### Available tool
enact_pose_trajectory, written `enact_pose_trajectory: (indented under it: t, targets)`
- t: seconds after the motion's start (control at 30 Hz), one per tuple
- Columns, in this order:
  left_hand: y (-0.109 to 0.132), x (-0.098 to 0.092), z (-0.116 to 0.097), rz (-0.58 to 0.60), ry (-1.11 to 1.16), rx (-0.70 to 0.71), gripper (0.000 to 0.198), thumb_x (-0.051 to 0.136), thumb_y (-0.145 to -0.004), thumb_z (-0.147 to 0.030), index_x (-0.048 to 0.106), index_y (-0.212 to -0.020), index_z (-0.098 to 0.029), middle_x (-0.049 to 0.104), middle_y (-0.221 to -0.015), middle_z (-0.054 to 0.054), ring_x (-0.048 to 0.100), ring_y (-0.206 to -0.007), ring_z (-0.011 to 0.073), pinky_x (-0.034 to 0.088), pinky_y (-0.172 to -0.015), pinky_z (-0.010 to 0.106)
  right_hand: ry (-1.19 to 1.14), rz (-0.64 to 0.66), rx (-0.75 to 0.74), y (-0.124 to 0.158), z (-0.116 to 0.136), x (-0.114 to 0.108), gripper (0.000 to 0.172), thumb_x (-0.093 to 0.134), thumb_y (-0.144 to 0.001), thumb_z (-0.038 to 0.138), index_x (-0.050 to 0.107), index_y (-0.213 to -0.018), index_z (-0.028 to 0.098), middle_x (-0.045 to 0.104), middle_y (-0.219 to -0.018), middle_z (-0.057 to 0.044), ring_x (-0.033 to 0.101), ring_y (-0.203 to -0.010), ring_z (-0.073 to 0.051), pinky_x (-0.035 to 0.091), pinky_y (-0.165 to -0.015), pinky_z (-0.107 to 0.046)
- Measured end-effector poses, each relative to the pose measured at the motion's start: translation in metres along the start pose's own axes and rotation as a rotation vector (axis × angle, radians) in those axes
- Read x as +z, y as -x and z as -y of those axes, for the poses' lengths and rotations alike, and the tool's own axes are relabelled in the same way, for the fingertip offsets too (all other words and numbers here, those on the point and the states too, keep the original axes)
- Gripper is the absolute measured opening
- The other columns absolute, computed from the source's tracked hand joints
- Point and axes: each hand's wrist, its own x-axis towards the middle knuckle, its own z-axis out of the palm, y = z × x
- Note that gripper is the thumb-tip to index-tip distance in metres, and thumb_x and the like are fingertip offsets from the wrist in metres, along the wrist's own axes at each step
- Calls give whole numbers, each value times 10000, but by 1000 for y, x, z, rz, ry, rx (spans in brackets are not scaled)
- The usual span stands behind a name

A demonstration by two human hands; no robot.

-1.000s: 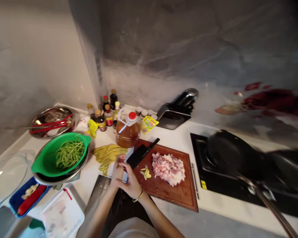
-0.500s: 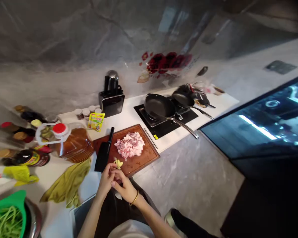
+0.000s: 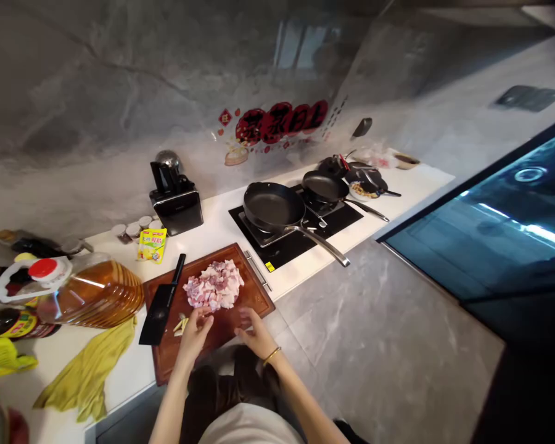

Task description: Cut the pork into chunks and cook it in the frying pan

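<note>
A heap of cut raw meat lies on the brown wooden cutting board. At the near edge of the heap is my left hand, fingers curved and apart, with nothing seen in it; whether it touches the meat I cannot tell. My right hand hovers over the board's near right edge, thumb and fingers spread, holding nothing. Pale yellow pieces, possibly ginger, rest on the board left of my left hand. A black cleaver lies along the board's left side, its handle pointing away from me.
Two black pans, one larger and one smaller, stand on the black hob. Behind the board are a knife block and a yellow seasoning packet. A large oil jug and a mustard cloth are at left.
My hands, close together half a second ago, have parted; the right moved rightward. The view has turned right, so the board and jug appear farther left.
</note>
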Motion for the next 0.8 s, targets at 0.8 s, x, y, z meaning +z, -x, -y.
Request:
enact_pose_trajectory:
  t: [0.8]
  targets:
    - [-4,76,24,-465,37,-60,513,688,-631,-521,608,-997,-171,642,-1074,107,594,-1043,253,437,-954,407,-65,163,120,-61,-34,-109,634,764,-601,241,515,-1181,182,578,-1107,-95,591,-978,-208,485,-903,-400]
